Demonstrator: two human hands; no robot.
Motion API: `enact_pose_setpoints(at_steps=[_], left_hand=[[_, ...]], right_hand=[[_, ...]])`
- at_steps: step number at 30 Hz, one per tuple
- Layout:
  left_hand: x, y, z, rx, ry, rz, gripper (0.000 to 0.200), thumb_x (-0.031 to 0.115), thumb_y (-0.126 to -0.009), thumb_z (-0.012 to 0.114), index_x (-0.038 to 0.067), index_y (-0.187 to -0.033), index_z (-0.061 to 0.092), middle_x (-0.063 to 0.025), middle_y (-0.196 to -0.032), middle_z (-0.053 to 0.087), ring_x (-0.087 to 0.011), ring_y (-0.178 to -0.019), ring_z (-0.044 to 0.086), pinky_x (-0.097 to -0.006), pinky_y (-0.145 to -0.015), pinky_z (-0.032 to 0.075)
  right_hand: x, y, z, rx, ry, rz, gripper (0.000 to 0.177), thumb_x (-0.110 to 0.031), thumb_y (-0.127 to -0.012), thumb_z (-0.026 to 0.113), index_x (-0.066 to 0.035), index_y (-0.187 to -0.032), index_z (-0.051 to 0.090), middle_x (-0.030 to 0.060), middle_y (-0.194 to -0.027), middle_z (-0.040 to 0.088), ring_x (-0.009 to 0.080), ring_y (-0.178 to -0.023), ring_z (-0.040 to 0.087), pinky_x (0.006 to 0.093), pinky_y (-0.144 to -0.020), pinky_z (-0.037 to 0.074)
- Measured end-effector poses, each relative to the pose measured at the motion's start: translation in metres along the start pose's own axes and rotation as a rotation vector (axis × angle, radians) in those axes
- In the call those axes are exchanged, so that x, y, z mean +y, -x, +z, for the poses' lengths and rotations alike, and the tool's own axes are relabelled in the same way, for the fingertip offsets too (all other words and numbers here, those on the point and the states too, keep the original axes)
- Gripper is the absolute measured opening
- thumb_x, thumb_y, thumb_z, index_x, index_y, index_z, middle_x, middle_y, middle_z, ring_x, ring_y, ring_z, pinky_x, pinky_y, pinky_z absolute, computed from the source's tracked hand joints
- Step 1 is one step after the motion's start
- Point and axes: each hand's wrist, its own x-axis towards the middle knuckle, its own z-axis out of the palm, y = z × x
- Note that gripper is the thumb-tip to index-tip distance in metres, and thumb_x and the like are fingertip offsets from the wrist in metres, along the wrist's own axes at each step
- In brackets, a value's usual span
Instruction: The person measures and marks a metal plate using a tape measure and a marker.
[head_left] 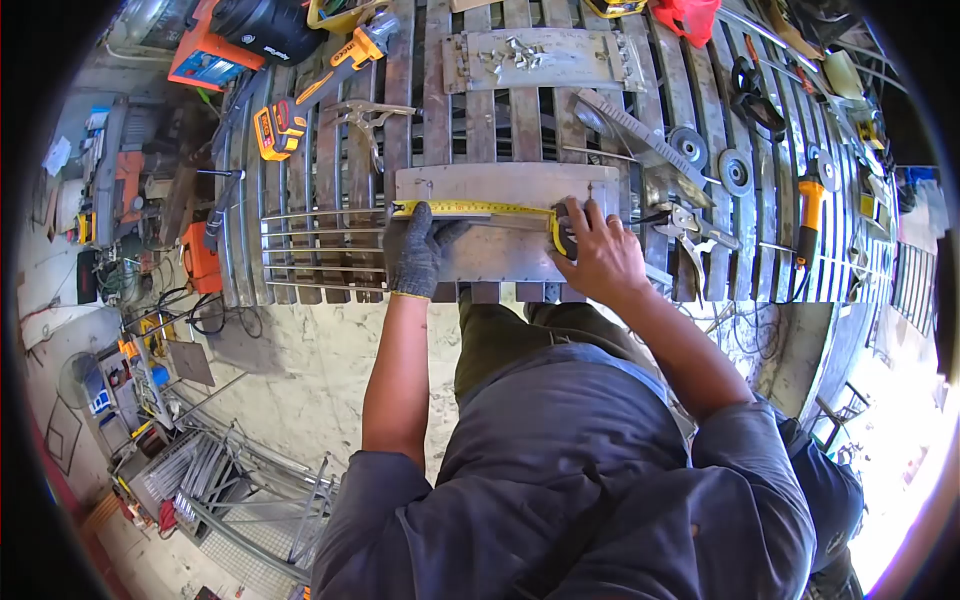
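A grey steel plate lies on a slatted metal workbench. Across the plate runs a yellow tape measure blade. My left hand, in a dark glove, presses the blade's free end down at the plate's left part. My bare right hand grips the tape measure case at the plate's right side. The case is mostly hidden under my fingers.
Locking pliers, a yellow meter, an orange clamp and a second plate with small parts lie farther back. Grinding discs, pliers and an orange-handled tool sit right. Thin rods lie left.
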Motion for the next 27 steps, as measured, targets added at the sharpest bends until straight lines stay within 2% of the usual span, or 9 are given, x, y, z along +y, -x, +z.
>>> enact_pose_setpoints(at_steps=[4,7,10,11,12,16,19,23,27], left_hand=[[0.004,0.011,0.006,-0.066,0.029,-0.017,0.044,0.027,-0.107,0.072,-0.009,-0.130,0.060,-0.0247,-0.115,0.075,-0.0391,-0.103,0.079,-0.0529,-0.092,0.071],[0.000,0.004,-0.014,-0.049,0.092,-0.034,0.044,0.031,-0.109,0.069,-0.007,-0.129,0.061,-0.0244,-0.117,0.075,-0.0386,-0.104,0.078,-0.0519,-0.095,0.069],[-0.005,-0.007,-0.039,-0.050,0.150,-0.065,0.046,0.036,-0.110,0.067,-0.006,-0.129,0.063,-0.0244,-0.119,0.075,-0.0373,-0.106,0.078,-0.0512,-0.100,0.067],[-0.005,-0.007,-0.040,-0.056,0.138,-0.058,0.047,0.038,-0.110,0.066,-0.006,-0.128,0.063,-0.0244,-0.119,0.075,-0.0368,-0.107,0.077,-0.0509,-0.101,0.066],[-0.004,-0.007,-0.042,-0.060,0.125,-0.050,0.048,0.039,-0.110,0.065,-0.005,-0.128,0.063,-0.0244,-0.119,0.075,-0.0363,-0.108,0.077,-0.0507,-0.103,0.065],[-0.003,-0.001,-0.037,-0.107,0.101,0.056,0.047,0.037,-0.109,0.068,-0.006,-0.127,0.063,-0.0226,-0.117,0.075,-0.0367,-0.110,0.076,-0.0526,-0.103,0.065],[-0.007,-0.005,-0.038,-0.127,0.138,0.098,0.046,0.034,-0.107,0.072,-0.006,-0.129,0.062,-0.0212,-0.117,0.073,-0.0378,-0.110,0.075,-0.0542,-0.100,0.066],[-0.016,-0.010,-0.044,-0.113,0.208,0.089,0.046,0.029,-0.106,0.074,-0.005,-0.133,0.060,-0.0208,-0.122,0.071,-0.0385,-0.112,0.074,-0.0563,-0.097,0.067],[-0.015,-0.002,-0.037,-0.091,0.195,0.121,0.047,0.028,-0.106,0.074,-0.004,-0.136,0.058,-0.0205,-0.124,0.070,-0.0378,-0.115,0.073,-0.0568,-0.097,0.067]], right_hand=[[0.037,0.004,-0.011,-0.059,0.056,-0.115,0.078,-0.047,-0.089,0.077,-0.003,-0.148,0.053,0.0177,-0.110,0.068,0.0356,-0.100,0.069,0.0506,-0.089,0.058],[0.056,0.011,-0.038,-0.061,0.106,-0.115,0.071,-0.042,-0.090,0.075,0.001,-0.143,0.056,0.0194,-0.108,0.068,0.0368,-0.102,0.070,0.0509,-0.087,0.059],[0.093,0.007,-0.024,0.005,0.084,-0.169,0.066,-0.037,-0.087,0.078,0.002,-0.136,0.057,0.0194,-0.109,0.068,0.0380,-0.100,0.069,0.0512,-0.088,0.059],[0.095,0.006,-0.022,0.027,0.082,-0.190,0.064,-0.036,-0.086,0.079,0.001,-0.134,0.058,0.0193,-0.109,0.068,0.0383,-0.099,0.069,0.0513,-0.088,0.059],[0.097,0.006,-0.020,-0.010,0.048,-0.173,0.068,-0.029,-0.082,0.083,0.003,-0.136,0.057,0.0221,-0.120,0.070,0.0408,-0.105,0.070,0.0518,-0.091,0.058],[0.100,0.005,-0.010,0.058,-0.035,-0.210,0.063,-0.024,-0.082,0.083,0.004,-0.132,0.059,0.0235,-0.119,0.070,0.0417,-0.106,0.070,0.0515,-0.093,0.058],[0.098,0.006,-0.008,0.063,-0.053,-0.204,0.061,-0.023,-0.082,0.082,0.003,-0.131,0.059,0.0234,-0.119,0.070,0.0417,-0.104,0.070,0.0508,-0.092,0.058],[0.096,0.001,-0.001,0.111,-0.052,-0.205,0.048,-0.027,-0.085,0.078,0.002,-0.121,0.063,0.0201,-0.108,0.069,0.0404,-0.098,0.071,0.0517,-0.087,0.058],[0.077,-0.008,-0.020,0.000,0.033,-0.111,0.044,-0.029,-0.089,0.076,0.000,-0.120,0.065,0.0188,-0.110,0.069,0.0402,-0.101,0.071,0.0511,-0.089,0.059]])
